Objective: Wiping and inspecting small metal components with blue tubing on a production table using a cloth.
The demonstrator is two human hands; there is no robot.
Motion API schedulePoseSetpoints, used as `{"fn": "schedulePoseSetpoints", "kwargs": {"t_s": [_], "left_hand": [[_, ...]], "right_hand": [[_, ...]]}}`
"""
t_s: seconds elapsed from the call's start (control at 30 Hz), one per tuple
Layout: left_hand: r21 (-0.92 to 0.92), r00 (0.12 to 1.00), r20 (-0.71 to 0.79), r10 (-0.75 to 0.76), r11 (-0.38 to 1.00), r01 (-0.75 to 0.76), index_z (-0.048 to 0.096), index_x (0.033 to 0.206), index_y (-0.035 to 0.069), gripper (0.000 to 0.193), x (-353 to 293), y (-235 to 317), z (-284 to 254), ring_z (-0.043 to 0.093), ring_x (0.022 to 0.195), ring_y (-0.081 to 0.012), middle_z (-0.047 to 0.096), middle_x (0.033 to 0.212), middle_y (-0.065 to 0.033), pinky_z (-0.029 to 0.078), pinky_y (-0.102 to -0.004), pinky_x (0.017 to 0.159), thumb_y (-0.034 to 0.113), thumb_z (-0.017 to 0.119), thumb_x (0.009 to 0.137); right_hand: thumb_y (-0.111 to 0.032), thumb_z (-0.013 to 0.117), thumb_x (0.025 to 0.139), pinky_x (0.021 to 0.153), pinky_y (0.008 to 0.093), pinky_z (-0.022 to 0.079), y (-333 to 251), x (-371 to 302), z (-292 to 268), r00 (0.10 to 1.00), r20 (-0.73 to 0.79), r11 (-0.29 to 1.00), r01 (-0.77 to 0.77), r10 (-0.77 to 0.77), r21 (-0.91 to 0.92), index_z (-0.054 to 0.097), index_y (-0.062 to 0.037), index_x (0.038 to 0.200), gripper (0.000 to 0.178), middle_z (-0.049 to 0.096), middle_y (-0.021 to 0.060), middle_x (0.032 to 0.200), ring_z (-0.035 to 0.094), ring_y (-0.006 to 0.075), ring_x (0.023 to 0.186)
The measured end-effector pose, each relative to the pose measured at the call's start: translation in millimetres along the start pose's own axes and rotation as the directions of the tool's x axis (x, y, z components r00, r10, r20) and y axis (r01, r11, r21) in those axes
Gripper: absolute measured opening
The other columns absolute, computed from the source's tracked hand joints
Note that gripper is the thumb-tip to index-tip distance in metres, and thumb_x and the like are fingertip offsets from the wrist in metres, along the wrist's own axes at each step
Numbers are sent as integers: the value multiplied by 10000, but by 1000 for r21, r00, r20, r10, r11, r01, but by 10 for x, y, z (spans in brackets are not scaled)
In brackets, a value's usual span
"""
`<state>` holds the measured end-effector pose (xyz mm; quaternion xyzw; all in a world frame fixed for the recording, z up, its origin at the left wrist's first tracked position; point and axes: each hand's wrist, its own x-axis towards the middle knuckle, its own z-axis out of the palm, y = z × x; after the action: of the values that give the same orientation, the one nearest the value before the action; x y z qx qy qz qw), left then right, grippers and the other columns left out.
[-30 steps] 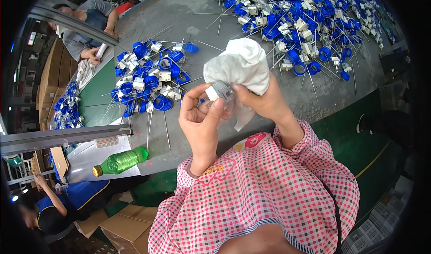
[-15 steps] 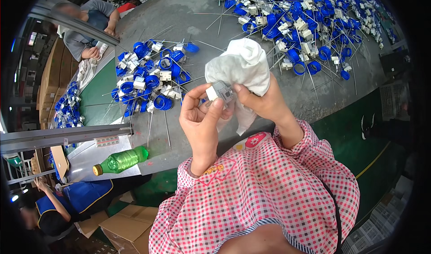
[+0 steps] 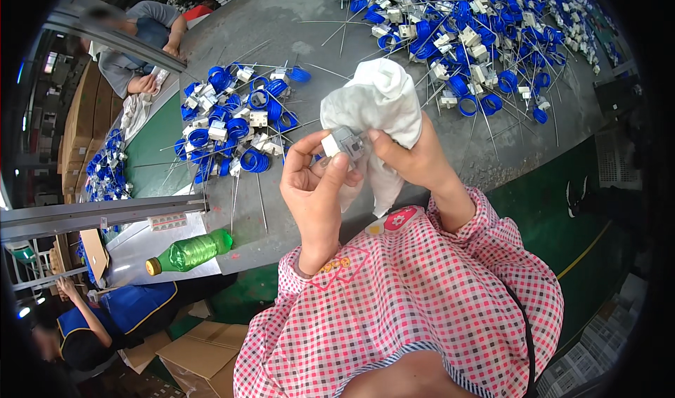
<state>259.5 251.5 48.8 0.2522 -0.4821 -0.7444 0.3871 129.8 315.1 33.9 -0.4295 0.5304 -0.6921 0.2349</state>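
Between the thumb and fingers of my left hand point(image 3: 314, 187) is a small grey-and-white block-shaped part point(image 3: 342, 143), held up above the table's near edge. A crumpled white cloth point(image 3: 373, 95) is bunched in my right hand point(image 3: 420, 157), against the part's far and right sides. My right thumb lies beside the part's grey face; the other right fingers are largely hidden by the cloth. Left of my hands lies a pile of white blocks with blue coils and thin metal rods point(image 3: 235, 120). A larger heap of the same parts point(image 3: 464, 43) spreads over the far right.
A green bottle with a yellow cap point(image 3: 186, 252) lies on its side at the near left, below a metal rail point(image 3: 133, 208). One person point(image 3: 144, 36) sits across at the far left; another in blue point(image 3: 133, 310) is at the lower left. Cardboard boxes point(image 3: 204, 356) stand below.
My hands have barely shifted, with the part and the cloth still in them. The cloth's lower end hangs slightly lower and further right.
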Motion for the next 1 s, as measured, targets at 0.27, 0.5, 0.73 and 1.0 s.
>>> {"fn": "schedulePoseSetpoints", "kwargs": {"t_s": [0.27,0.5,0.73,1.0], "left_hand": [[77,997,-45,67,995,-64,469,1019,-47,320,-3,-6,73,529,588,-105,562,787,-88,434,-199,525,92,576,751],[76,999,-26,40,996,-38,474,1010,-49,306,-4,11,81,525,591,-108,559,789,-87,434,-205,528,79,572,750],[62,999,-33,30,998,-28,458,1014,-50,304,2,16,85,544,619,-114,551,847,-104,449,-210,542,33,573,745],[96,998,-36,47,994,-44,469,1020,-50,317,14,2,72,527,592,-103,551,796,-82,433,-202,530,90,574,756]], "right_hand": [[-111,544,736,523,240,421,-29,5,17,998,23,998,-58,58,9,559,18,851,174,588,34,662,526,59,617],[-109,543,737,522,235,416,-1,18,-26,999,1,998,-37,37,42,562,14,847,167,582,35,671,512,51,611],[-131,536,742,488,275,411,-23,26,-13,998,35,996,-42,45,-75,559,6,834,166,572,51,609,526,92,543],[-152,540,736,495,281,412,-20,32,-50,998,49,991,53,-47,-126,554,8,826,184,563,75,595,536,120,527]]}}
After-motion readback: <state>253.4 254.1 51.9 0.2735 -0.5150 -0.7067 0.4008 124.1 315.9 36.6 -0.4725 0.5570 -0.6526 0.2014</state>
